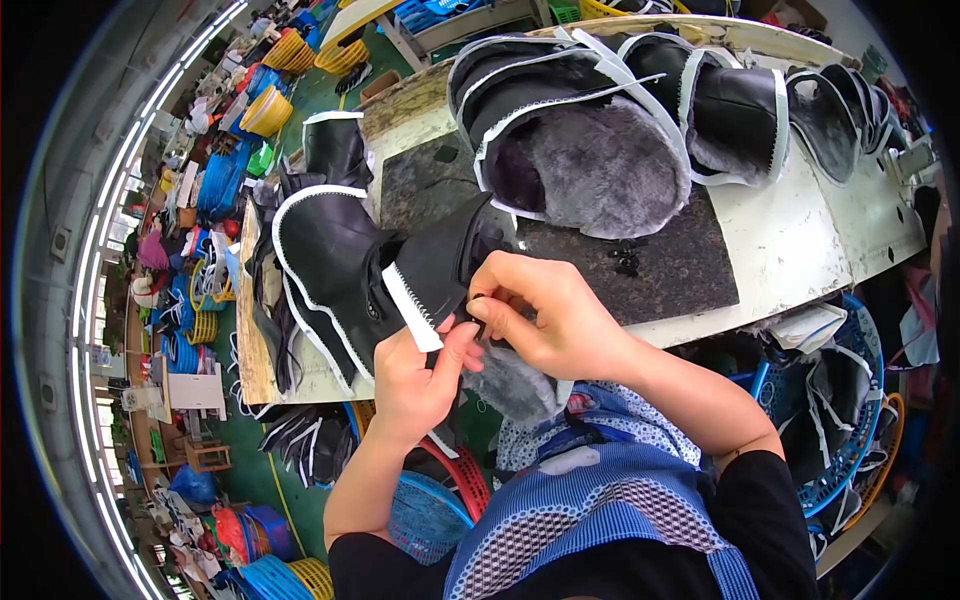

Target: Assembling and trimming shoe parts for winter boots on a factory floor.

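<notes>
Both my hands work at one black leather boot upper (432, 250) that hangs over the near edge of the table. It has a white toothed trim strip (405, 300) and grey fur lining (515, 385). My left hand (412, 390) is closed on its edge, thumb raised toward the other hand. With thumb and index finger, my right hand (540, 310) pinches a small dark part at that same edge; the fingers hide its exact form. Another black upper (325, 240) with white trim lies just to the left. Fur-lined uppers (610, 165) lie stacked beyond my hands.
Beneath the work is a dark speckled slab (690, 265) on a pale worn table (790, 235). More uppers (735, 115) line its far right side. Blue baskets (425, 510) stand below the near edge; a blue basket (862, 440) at right holds further pieces.
</notes>
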A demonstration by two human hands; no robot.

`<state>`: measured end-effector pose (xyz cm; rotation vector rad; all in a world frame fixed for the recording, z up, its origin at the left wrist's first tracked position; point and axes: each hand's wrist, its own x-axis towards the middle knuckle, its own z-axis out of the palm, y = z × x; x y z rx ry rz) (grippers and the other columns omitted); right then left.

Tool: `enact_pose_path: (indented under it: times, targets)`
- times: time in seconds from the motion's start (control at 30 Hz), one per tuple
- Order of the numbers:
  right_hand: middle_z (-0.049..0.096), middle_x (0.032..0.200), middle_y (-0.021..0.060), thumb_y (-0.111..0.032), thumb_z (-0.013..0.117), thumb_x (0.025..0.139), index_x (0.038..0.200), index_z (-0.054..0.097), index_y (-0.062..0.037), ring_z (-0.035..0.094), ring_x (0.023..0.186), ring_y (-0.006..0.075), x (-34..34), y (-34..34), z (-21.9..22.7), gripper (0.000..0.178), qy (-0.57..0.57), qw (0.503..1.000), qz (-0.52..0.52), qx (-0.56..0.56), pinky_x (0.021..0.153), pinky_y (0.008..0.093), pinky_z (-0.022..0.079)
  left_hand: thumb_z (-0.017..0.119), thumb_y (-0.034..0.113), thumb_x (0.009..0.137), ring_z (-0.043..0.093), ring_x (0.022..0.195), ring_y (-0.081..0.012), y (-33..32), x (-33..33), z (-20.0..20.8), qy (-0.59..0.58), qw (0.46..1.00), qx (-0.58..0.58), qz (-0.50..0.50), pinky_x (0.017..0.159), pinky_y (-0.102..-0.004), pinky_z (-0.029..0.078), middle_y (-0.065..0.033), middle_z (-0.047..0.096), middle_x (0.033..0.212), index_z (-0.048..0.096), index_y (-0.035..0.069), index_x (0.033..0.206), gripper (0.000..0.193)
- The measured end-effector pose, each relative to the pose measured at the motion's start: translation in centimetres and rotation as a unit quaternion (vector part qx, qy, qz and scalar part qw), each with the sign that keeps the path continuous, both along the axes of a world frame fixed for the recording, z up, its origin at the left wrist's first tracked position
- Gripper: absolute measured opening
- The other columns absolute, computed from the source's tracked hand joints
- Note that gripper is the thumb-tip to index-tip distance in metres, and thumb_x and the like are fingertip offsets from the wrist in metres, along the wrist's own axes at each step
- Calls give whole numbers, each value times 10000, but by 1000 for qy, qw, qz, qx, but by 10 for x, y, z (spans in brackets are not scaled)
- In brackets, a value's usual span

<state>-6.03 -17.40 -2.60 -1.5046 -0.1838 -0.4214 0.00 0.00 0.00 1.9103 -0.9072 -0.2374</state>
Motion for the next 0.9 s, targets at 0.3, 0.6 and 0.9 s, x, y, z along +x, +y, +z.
enact_pose_path:
  times: [0.3, 0.6, 0.9]
  targets:
    - [559, 642, 173, -30, 617, 821, 808, 518, 4, 587, 588, 335, -2, -4, 12, 105, 18, 993, -89, -76, 525, 378, 438, 606, 87, 911, 579, 580, -95, 5, -2, -13, 88, 995, -52, 4, 529, -218, 464, -57, 627, 684, 602, -31, 911, 118]
    - [583, 636, 105, -54, 591, 871, 823, 531, 27, 579, 562, 145, -2, -1, 2, 112, 89, 994, -26, 51, 514, 303, 444, 581, 46, 907, 612, 645, -116, 9, 0, -16, 132, 989, -61, -15, 572, -236, 494, -72, 626, 776, 591, -43, 944, 96]
    - [552, 788, -7, -74, 573, 935, 895, 534, 4, 542, 735, 40, -8, 1, 2, 96, 139, 983, 46, 114, 654, 222, 463, 597, 28, 891, 637, 658, -133, 7, -2, -16, 93, 993, -72, -14, 600, -249, 521, -87, 646, 790, 591, -56, 971, 116]
